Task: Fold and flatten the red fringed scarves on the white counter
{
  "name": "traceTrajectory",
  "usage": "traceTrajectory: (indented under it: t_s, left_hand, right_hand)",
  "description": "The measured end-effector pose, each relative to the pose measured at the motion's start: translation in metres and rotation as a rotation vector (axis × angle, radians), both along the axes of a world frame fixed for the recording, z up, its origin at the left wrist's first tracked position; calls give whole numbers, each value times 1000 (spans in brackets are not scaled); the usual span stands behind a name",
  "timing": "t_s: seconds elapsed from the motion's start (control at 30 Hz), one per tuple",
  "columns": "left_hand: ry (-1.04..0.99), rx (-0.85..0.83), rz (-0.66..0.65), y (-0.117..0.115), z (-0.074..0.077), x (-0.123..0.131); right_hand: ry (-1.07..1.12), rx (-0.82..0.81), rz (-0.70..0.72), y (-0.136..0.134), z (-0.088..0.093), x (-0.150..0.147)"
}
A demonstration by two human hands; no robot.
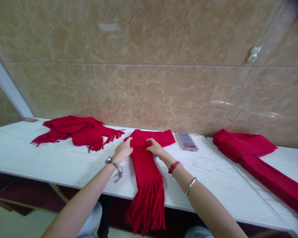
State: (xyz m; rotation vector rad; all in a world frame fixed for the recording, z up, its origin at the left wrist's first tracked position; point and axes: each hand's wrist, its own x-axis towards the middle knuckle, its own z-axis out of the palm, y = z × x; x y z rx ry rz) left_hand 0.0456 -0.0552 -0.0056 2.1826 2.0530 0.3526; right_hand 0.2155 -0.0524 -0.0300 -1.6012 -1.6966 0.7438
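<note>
A red fringed scarf [146,172] lies across the white table [64,162] in front of me, its tassels hanging over the near edge. My left hand [124,149] pinches the scarf's fabric at its upper left, fingers closed on it. My right hand [156,148] grips the scarf just to the right, fingers curled into the cloth. Both wrists wear bead bracelets; the right forearm also has a silver bangle.
A crumpled red scarf [76,131] sits at the back left. Another red scarf [258,162] stretches along the right side. A phone [186,141] lies by the marble wall [164,82], right of my hands.
</note>
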Motion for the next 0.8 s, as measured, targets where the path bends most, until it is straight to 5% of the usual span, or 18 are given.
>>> traceTrajectory:
  t_s: [0.27,0.4,0.5,0.63,0.7,0.8]
  left_hand:
    - [281,133,-68,-15,3,10]
    - [158,-57,-139,-5,-8,7]
    - [110,-228,-162,2,-15,1]
    - [127,-248,-222,7,-16,-9]
    - [95,-174,-255,15,-15,-14]
    - [-56,68,-292,40,-9,-21]
  right_hand:
    - [-718,401,76,-19,8,-6]
    - [-805,250,288,-13,1,2]
    - [-821,186,295,-8,-3,8]
    - [-802,195,298,-3,-4,14]
    - [-754,234,212,0,0,20]
    - [-682,298,-157,10,8,39]
